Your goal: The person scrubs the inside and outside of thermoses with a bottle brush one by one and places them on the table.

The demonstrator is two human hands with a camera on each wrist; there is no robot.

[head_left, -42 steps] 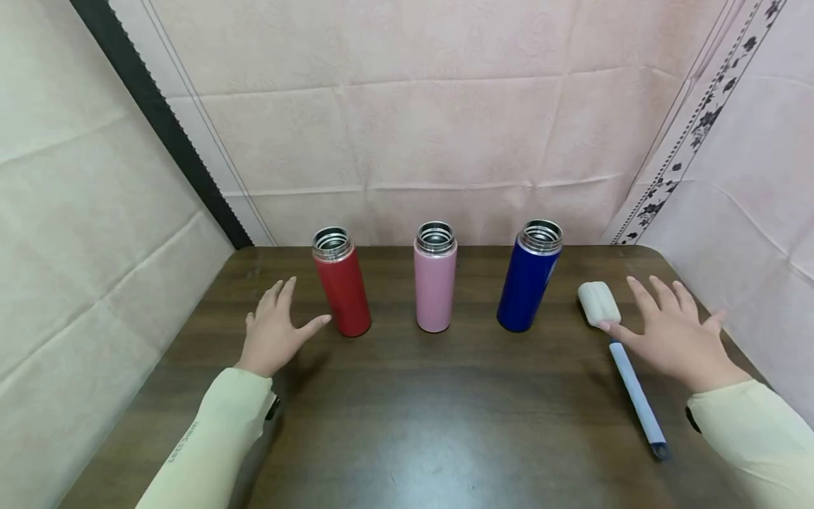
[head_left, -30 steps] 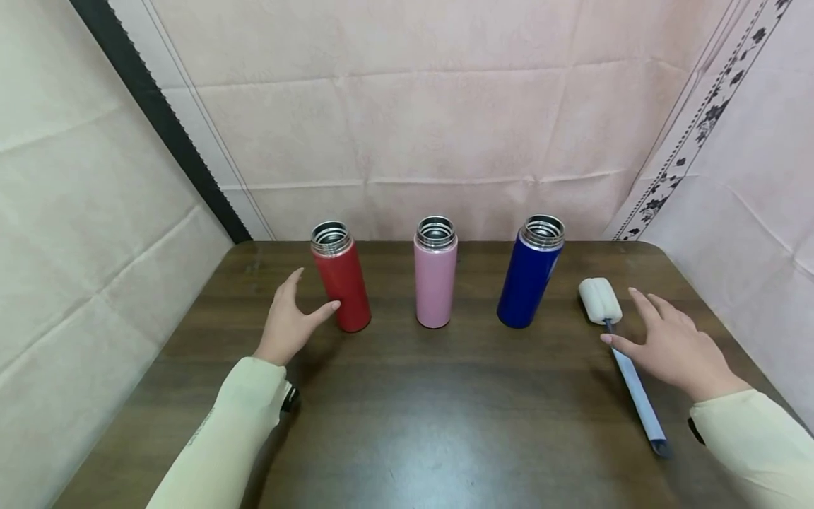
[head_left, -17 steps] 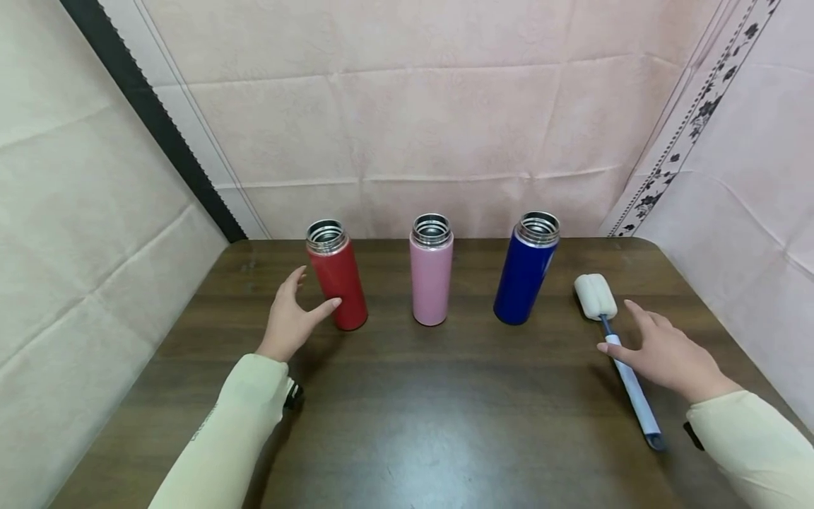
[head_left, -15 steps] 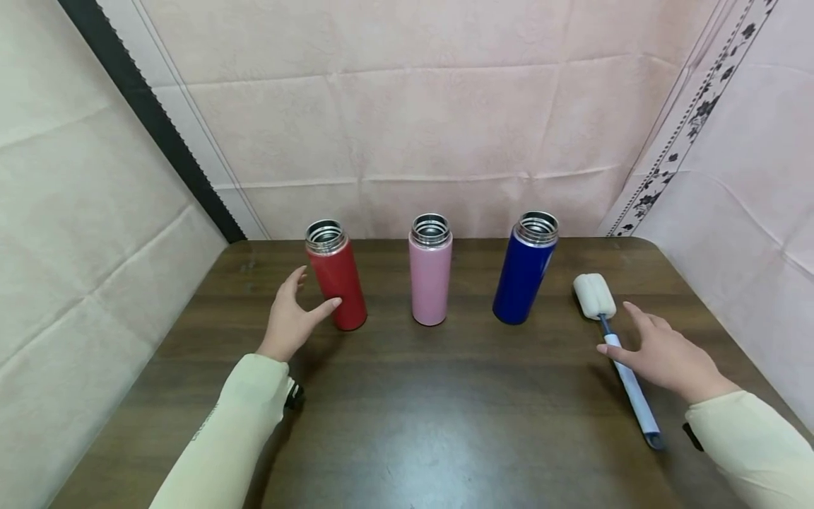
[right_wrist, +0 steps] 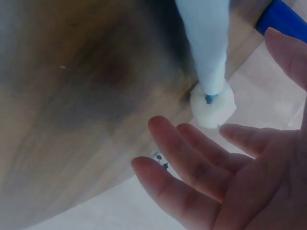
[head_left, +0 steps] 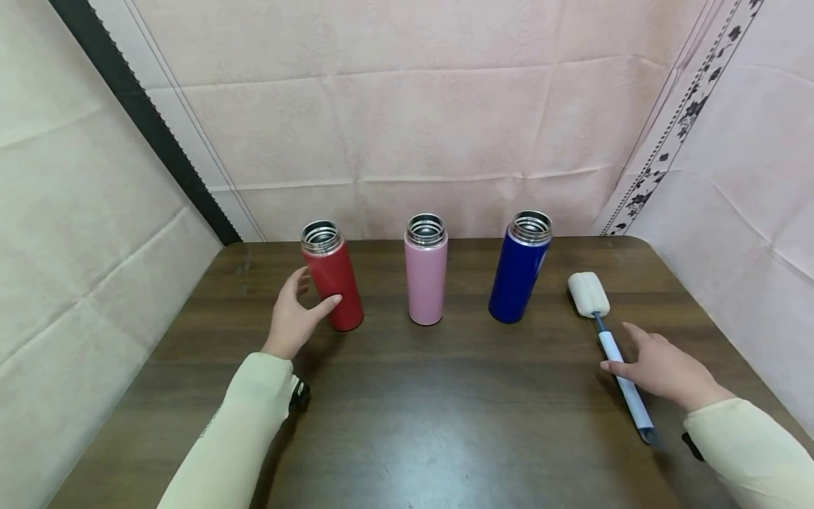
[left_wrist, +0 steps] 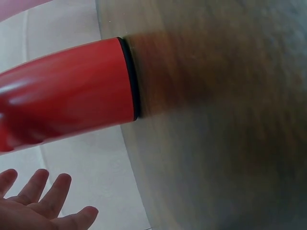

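A red bottle (head_left: 337, 286) without a lid stands upright at the left of a row. My left hand (head_left: 292, 318) is beside it, thumb and fingers spread around its near left side. In the left wrist view the fingers (left_wrist: 48, 194) are apart from the red bottle (left_wrist: 72, 88). At the right lies a sponge bottle brush (head_left: 626, 385) with a white head and a light blue handle. My right hand (head_left: 668, 367) hovers over the handle, thumb across it in the head view. The right wrist view shows its fingers (right_wrist: 192, 167) spread beside the brush (right_wrist: 206, 43), not curled around it.
A pink bottle (head_left: 427, 279) and a blue bottle (head_left: 518, 276), both lidless, stand at the back of the brown wooden table (head_left: 407, 417). Pale cloth walls (head_left: 413, 127) close off the back and both sides.
My left hand has moved right and closer to the red bottle, its fingers drawn together somewhat. My right hand has lowered toward the brush handle. The head view has shifted slightly; bottles and brush stay put.
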